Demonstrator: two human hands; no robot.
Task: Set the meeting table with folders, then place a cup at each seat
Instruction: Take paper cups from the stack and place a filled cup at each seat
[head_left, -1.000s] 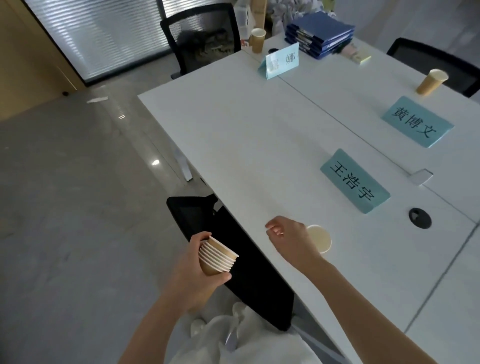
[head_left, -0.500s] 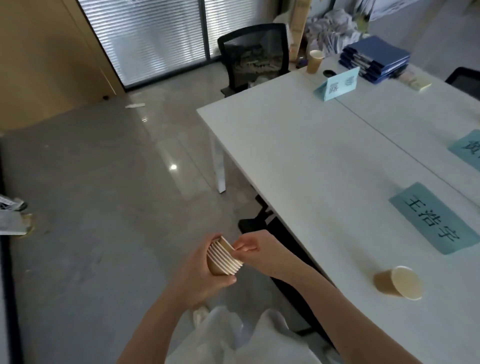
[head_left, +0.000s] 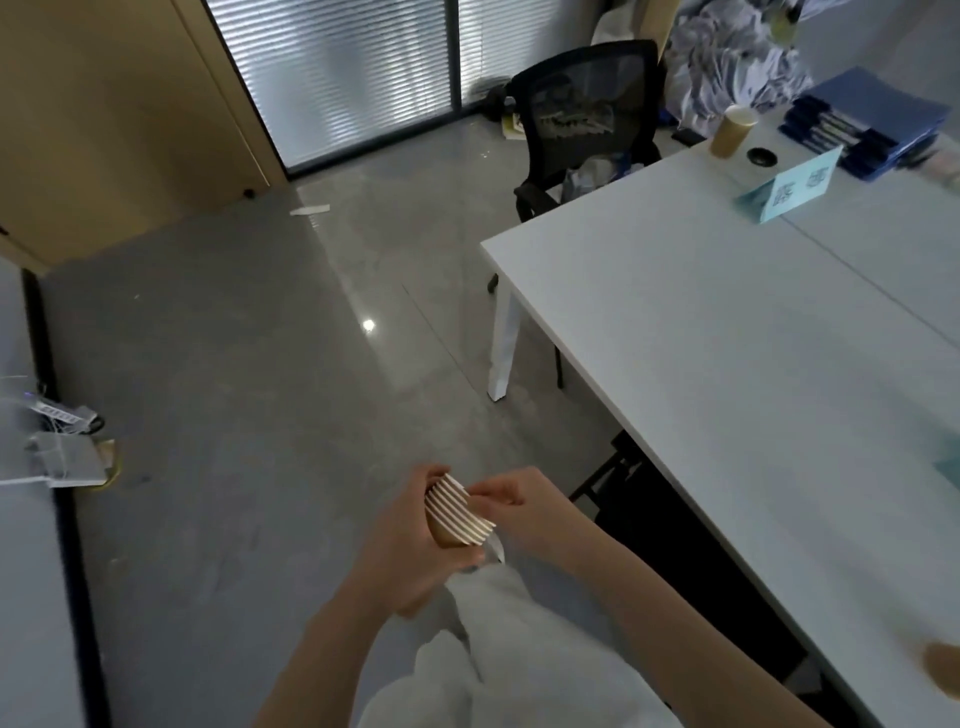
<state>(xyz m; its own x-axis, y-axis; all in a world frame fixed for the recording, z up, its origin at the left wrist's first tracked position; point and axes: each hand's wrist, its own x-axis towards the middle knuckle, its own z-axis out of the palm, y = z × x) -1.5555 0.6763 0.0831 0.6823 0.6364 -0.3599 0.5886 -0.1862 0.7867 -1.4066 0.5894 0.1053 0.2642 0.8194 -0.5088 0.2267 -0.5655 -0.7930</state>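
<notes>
My left hand (head_left: 402, 551) grips a stack of nested brown paper cups (head_left: 456, 514), held tilted over the floor beside the white meeting table (head_left: 727, 364). The fingers of my right hand (head_left: 524, 506) pinch the rim of the top cup of that stack. One brown cup (head_left: 731, 131) stands upright at the table's far end, and part of another cup (head_left: 943, 667) shows at the right edge. A pile of blue folders (head_left: 872, 124) lies at the far right corner. A teal name card (head_left: 792, 188) stands near it.
A black mesh chair (head_left: 587, 119) stands at the table's far end, and a black chair (head_left: 675, 525) is tucked under the near edge. Another white desk (head_left: 31, 571) with papers is at the left. Grey floor lies between the two.
My right hand left the cup set on the table and came back to the stack. My view has swung left along the table, so that cup now sits at the right edge.
</notes>
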